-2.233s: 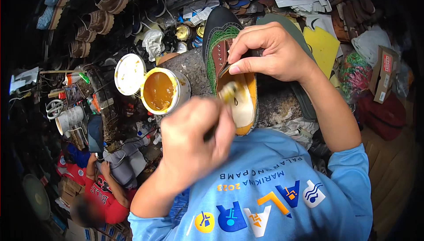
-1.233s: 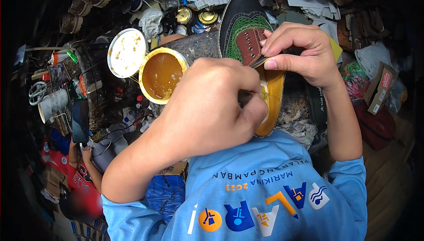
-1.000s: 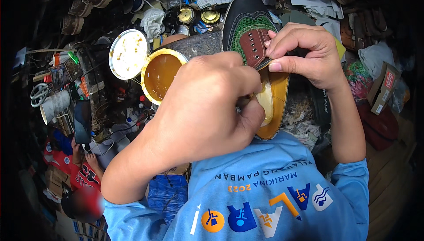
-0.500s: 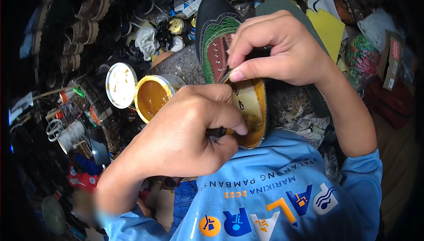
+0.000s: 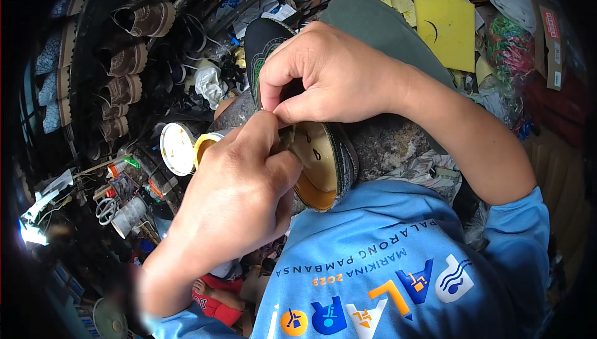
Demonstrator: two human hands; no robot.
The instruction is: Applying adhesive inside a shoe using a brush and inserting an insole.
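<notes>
A dark shoe (image 5: 347, 162) with green stitching lies on my lap side, its black toe (image 5: 262, 34) pointing away and its pale, yellow-edged inside facing up. My right hand (image 5: 329, 78) reaches over it, thumb and forefinger pinched on the shoe's edge near the middle. My left hand (image 5: 239, 183) comes from the lower left, its closed fingertips meeting the right ones at that same edge. The fingers hide the gripped spot. Beside the left hand, an open can of amber paste (image 5: 206, 146) is partly covered, with its smeared white lid (image 5: 178, 148) next to it.
A dark green sole-shaped piece (image 5: 379, 34) lies beyond the right hand, near yellow sheets (image 5: 444, 31). Brown shoes (image 5: 146, 17) line a rack at left. Scissors (image 5: 107, 210) and a spool of white thread (image 5: 129, 216) lie at lower left. Another person's arm (image 5: 217, 294) shows below.
Both hands and the shoe have shifted left. My left hand's fingers have moved from over the shoe's inside up to its edge, meeting the right fingertips. The can is now more covered.
</notes>
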